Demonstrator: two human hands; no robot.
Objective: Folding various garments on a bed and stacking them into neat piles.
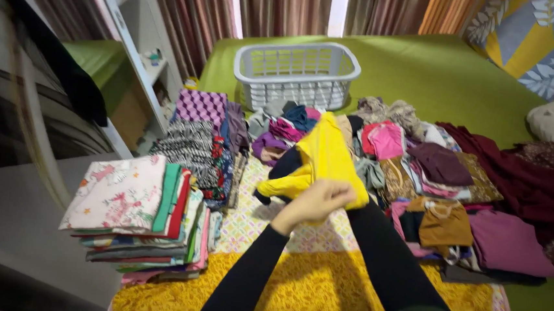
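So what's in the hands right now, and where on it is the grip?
A yellow garment, gripped at its lower edge by the left hand. The right hand is hidden behind the cloth, so its grip cannot be told.

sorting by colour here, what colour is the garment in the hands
Bright yellow: the garment, gripped by the left hand, shows best in the head view.

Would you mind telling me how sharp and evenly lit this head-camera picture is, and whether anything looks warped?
In the head view, the left hand and the yellow garment it grips are slightly motion-blurred; the right hand is hidden behind the cloth. The folded stack and white basket are sharper. Lighting is soft and even, with bright gaps between the curtains. The left edge shows curved wide-angle smearing.
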